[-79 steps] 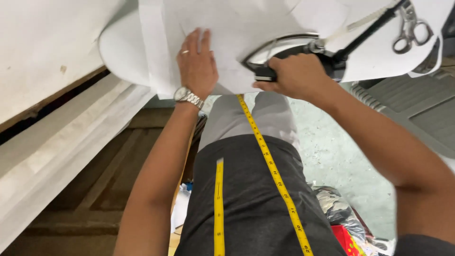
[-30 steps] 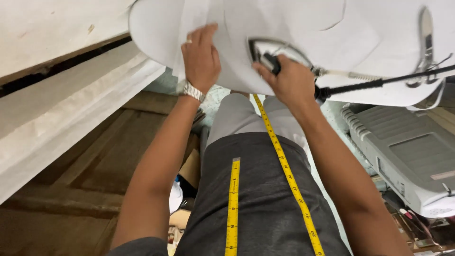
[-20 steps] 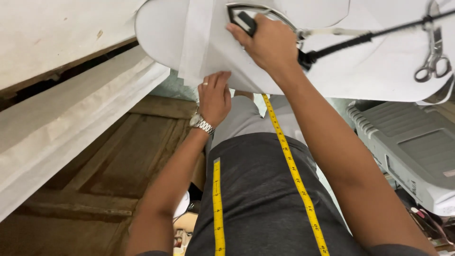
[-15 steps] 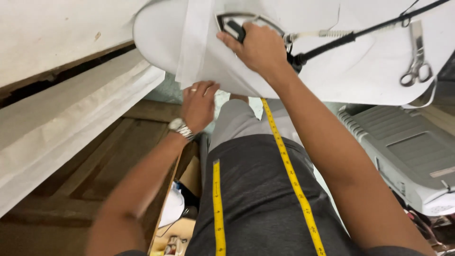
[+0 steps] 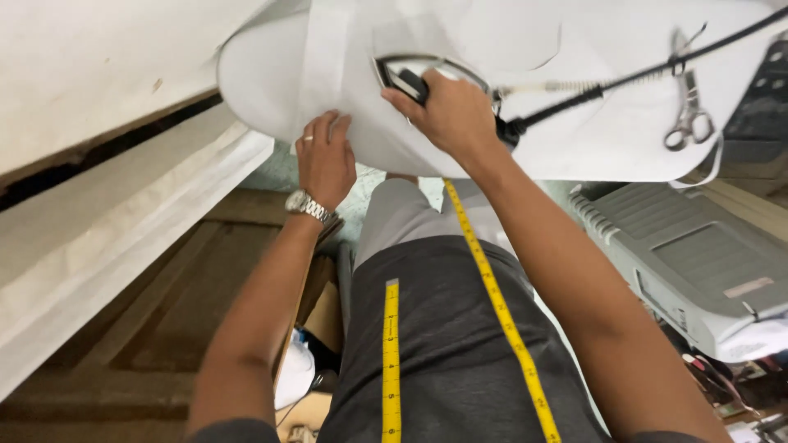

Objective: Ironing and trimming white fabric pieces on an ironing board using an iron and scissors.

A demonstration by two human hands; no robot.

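1. Head view, looking down: an iron (image 5: 419,78) sits on white cloth (image 5: 345,98) spread over a rounded white board (image 5: 263,74).
2. The right hand (image 5: 451,111) is closed around the iron's dark handle, fingers wrapped over it.
3. The iron's long axis runs left to right across the board, its tip pointing left, away from the wrist.
4. The left hand (image 5: 326,160) lies flat and open on the cloth, just left of and below the iron, holding nothing. It wears a watch (image 5: 308,205).
5. A black cord (image 5: 624,82) leads right from the iron.
6. Scissors (image 5: 688,119) lie on the board, well right of the iron.
7. A yellow tape (image 5: 492,295) hangs down the person's front, below the iron.
8. A grey machine (image 5: 698,262) sits lower right of the iron.
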